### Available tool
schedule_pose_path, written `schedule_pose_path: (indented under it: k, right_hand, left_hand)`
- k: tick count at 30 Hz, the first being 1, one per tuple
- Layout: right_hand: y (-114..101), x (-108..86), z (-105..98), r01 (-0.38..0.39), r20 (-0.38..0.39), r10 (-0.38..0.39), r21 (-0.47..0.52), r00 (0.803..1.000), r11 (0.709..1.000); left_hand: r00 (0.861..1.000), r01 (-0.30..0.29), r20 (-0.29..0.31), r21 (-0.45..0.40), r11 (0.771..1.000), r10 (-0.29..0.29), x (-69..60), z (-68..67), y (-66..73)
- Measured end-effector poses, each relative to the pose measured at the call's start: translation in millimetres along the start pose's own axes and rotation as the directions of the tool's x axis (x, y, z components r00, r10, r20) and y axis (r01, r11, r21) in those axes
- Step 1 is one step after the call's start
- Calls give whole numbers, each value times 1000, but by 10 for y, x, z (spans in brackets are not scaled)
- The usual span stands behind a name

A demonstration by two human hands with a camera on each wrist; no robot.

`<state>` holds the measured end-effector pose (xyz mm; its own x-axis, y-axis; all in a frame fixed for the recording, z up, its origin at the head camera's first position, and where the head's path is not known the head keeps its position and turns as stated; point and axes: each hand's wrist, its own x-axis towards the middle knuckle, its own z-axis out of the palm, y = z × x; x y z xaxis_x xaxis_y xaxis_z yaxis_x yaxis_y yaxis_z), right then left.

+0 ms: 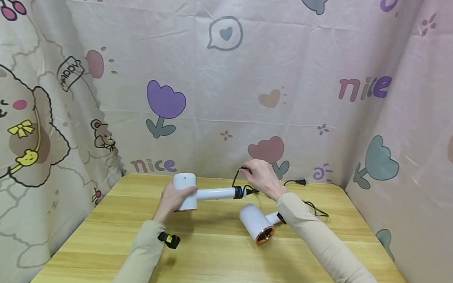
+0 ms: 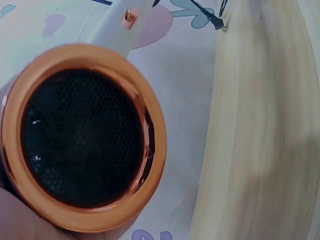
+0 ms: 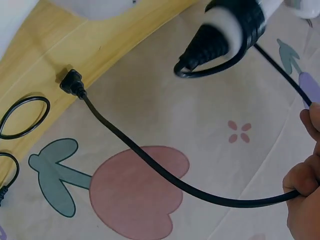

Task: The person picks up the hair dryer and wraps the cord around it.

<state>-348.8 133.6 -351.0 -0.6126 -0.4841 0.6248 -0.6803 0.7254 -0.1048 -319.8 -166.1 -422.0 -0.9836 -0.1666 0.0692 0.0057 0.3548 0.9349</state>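
My left hand [image 1: 175, 195] grips the barrel of a white hair dryer [image 1: 216, 194] above the table, its handle reaching to the right. In the left wrist view the copper-rimmed, dark mesh end of this hair dryer [image 2: 159, 145] faces the camera. Black cord [image 1: 238, 192] is wound round the handle's end. Above that end, my right hand [image 1: 263, 177] pinches the cord [image 3: 240, 202], whose free part runs to a black plug [image 3: 71, 84]. A second white hair dryer [image 1: 252, 220] with a copper rim lies on the table below my right forearm.
The wooden table [image 1: 212, 260] ends at a printed curtain [image 1: 221, 94] behind, with more curtain on both sides. The second hair dryer's black cord [image 1: 319, 211] lies looped near the right rear. Small black cameras sit on the wrists, the left camera [image 1: 169, 240] in plain sight.
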Motion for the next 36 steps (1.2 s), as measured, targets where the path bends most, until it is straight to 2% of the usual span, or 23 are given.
schedule_pose_path:
  k: [4, 9, 13, 16, 20, 24, 26, 28, 32, 36]
  right_hand:
    - [-51, -33, 32, 38, -6, -39, -26, 999, 999]
    - [-89, -72, 86, 15, -15, -15, -13, 1000, 1000]
    - [-120, -101, 121, -11, -24, 11, 8, 1000, 1000]
    - [-134, -116, 145, -12, -37, 13, 23, 999, 1000]
    - [-125, -150, 184, -12, -53, 14, 40, 998, 999]
    - [-102, -213, 238, -25, -52, 29, 73, 998, 997]
    - [-95, -251, 264, -37, -48, 42, 103, 998, 994]
    - [-94, -282, 287, -41, -47, 47, 131, 998, 991]
    - [-99, -322, 328, -33, -32, 40, 180, 999, 983]
    - [-88, -348, 354, -28, -27, 35, 214, 999, 977]
  left_hand:
    - [997, 11, -83, 41, 999, -8, 17, -7, -5]
    - [983, 6, -185, 6, 1000, -5, 14, -11, -22]
    - [964, -32, -265, -6, 999, 29, 9, 0, -12]
    - [944, -57, -326, -15, 998, 49, 8, 22, 16]
    - [921, -69, -386, -53, 996, 43, -1, 47, 50]
    - [907, -86, -420, -93, 992, 39, -16, 48, 63]
    - [907, -89, -420, -146, 985, 20, -16, 44, 60]
    - [914, -83, -406, -231, 969, -19, -18, 41, 56]
    - [927, -43, -357, -394, 918, -111, -23, 42, 50]
    - [939, -24, -312, -471, 882, -141, -19, 42, 61]
